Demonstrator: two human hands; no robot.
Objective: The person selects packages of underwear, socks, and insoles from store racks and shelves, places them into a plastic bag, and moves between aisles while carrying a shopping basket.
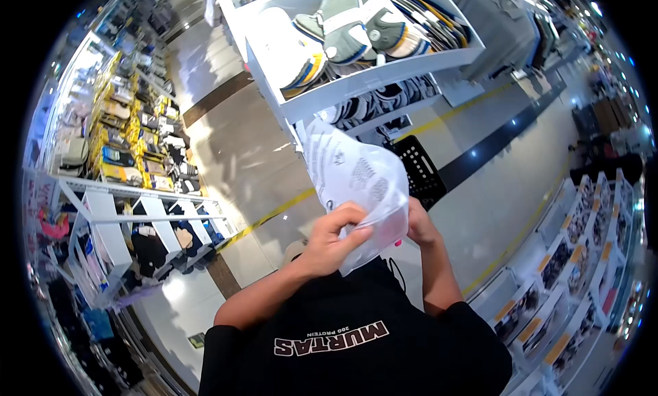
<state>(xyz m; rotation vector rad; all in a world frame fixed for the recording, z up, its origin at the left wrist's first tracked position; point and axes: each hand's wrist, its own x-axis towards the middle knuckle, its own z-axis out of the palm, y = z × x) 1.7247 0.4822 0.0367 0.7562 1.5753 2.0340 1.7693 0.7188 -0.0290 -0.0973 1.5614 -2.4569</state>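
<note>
A whitish, see-through plastic bag (367,180) with printed text and patches hangs in front of my chest. My left hand (336,242) is closed on its near edge, thumb and fingers pinching the film. My right hand (420,222) grips the bag's right side, its fingertips partly hidden behind the plastic. Something pinkish shows faintly through the lower part of the bag, too blurred to name.
Ahead stands a white display bin (384,74) of grey and white slippers. Behind the bag is a black perforated basket (419,168). Packaged goods (123,135) fill shelves on the left. A tiered white rack (548,266) stands right.
</note>
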